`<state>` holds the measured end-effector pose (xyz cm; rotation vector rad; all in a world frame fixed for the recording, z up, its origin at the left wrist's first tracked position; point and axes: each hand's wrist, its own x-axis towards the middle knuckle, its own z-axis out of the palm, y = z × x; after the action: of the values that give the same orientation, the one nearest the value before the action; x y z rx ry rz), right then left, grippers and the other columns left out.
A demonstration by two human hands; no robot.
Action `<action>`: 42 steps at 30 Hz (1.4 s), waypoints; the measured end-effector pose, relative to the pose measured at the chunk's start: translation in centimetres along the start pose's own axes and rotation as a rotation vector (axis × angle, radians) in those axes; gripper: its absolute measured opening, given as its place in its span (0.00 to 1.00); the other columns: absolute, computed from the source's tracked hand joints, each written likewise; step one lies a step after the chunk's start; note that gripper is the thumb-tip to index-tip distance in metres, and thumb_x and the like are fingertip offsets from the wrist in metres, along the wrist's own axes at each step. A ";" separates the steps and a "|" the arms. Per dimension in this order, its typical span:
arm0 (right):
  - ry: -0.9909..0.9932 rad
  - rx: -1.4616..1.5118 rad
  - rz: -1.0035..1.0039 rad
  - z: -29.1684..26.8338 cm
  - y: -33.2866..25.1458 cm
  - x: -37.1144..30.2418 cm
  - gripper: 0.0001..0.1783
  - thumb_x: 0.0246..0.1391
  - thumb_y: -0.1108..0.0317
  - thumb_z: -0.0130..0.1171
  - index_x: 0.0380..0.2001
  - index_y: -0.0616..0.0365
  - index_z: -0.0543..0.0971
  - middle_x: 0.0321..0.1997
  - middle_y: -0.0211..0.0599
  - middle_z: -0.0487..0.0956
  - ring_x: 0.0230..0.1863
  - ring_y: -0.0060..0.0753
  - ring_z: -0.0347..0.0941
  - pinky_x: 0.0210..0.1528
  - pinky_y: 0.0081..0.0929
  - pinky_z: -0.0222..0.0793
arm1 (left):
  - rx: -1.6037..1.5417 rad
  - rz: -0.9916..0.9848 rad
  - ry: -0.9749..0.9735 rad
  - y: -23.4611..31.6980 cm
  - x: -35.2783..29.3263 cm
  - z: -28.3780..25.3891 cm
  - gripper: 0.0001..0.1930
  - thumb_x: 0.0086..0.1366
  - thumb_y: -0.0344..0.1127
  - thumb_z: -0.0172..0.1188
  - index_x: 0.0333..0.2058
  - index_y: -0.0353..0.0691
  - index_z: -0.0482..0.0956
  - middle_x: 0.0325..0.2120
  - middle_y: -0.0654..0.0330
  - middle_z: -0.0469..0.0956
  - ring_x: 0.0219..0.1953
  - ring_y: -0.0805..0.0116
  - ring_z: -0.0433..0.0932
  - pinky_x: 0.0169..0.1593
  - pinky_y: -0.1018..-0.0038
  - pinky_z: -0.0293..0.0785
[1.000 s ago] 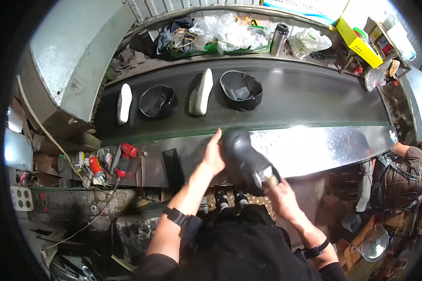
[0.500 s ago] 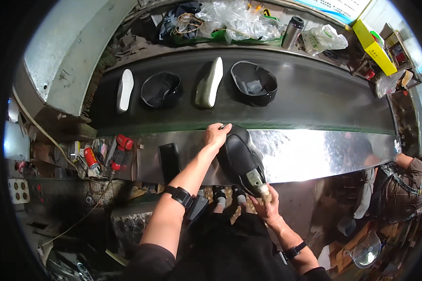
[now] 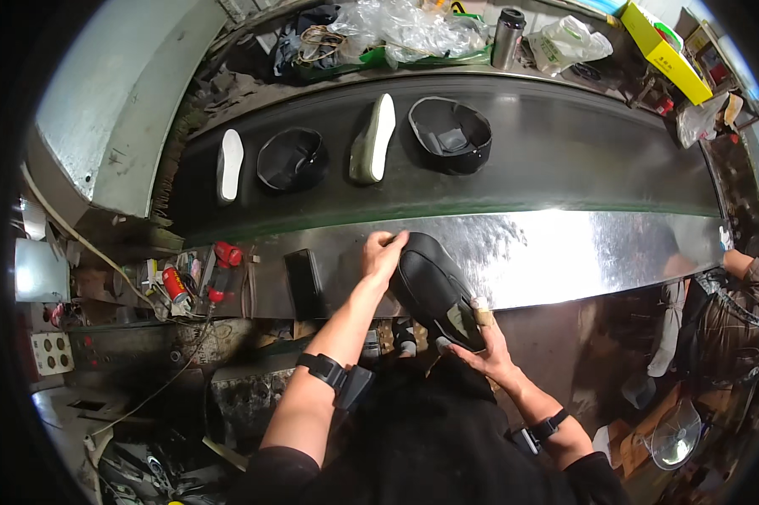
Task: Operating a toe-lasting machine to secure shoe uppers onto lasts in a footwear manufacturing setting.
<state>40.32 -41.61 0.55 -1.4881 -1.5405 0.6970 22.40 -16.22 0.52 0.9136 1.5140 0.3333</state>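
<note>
A black shoe is held between my two hands over the near edge of the shiny metal ledge, tilted with its rounded toe toward the far left. My left hand pinches the toe end, fingers closed on its rim. At the heel, my right hand clasps the shoe from both sides, with pale coverings on some fingertips. The heel part looks dark olive. Beyond, on the dark conveyor belt, lie an olive shoe on its side with a white sole and a smaller white-soled shoe.
Two black round open containers stand on the belt among the shoes. A dark flat phone-like slab lies on the metal ledge. Red tools and a red can sit at left. Another person works at the right.
My right hand has shifted its grip at the heel, its fingers now spread to both sides. The pale patch seen on the heel before no longer shows. The whole view has shifted slightly.
</note>
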 end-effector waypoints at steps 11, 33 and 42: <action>-0.079 0.219 0.179 0.5 1.9 -0.4 0.62 0.44 0.60 0.79 0.72 0.71 0.49 0.75 0.57 0.55 0.75 0.48 0.54 0.75 0.39 0.50 | 0.168 0.322 0.430 -2.2 -0.8 2.2 0.23 0.51 0.47 0.72 0.39 0.35 0.79 0.34 0.50 0.83 0.38 0.53 0.83 0.45 0.60 0.77; -0.911 0.741 0.227 17.4 -25.3 6.7 0.32 0.65 0.72 0.59 0.68 0.70 0.62 0.71 0.44 0.65 0.70 0.33 0.58 0.70 0.27 0.52 | -0.333 0.592 1.222 -14.1 -32.7 -24.2 0.21 0.55 0.46 0.73 0.39 0.38 0.77 0.28 0.59 0.81 0.32 0.67 0.80 0.38 0.68 0.76; -1.260 0.974 0.449 31.2 -42.2 -8.8 0.15 0.62 0.67 0.66 0.46 0.65 0.79 0.38 0.30 0.83 0.36 0.19 0.76 0.40 0.20 0.73 | -0.864 0.572 1.357 -30.2 -55.6 -35.1 0.22 0.69 0.51 0.61 0.39 0.33 0.81 0.28 0.69 0.75 0.33 0.76 0.71 0.40 0.73 0.69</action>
<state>-8.29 -50.56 20.20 -0.5292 -1.2043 2.5231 -25.74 -64.15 25.43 0.3015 1.8892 2.1563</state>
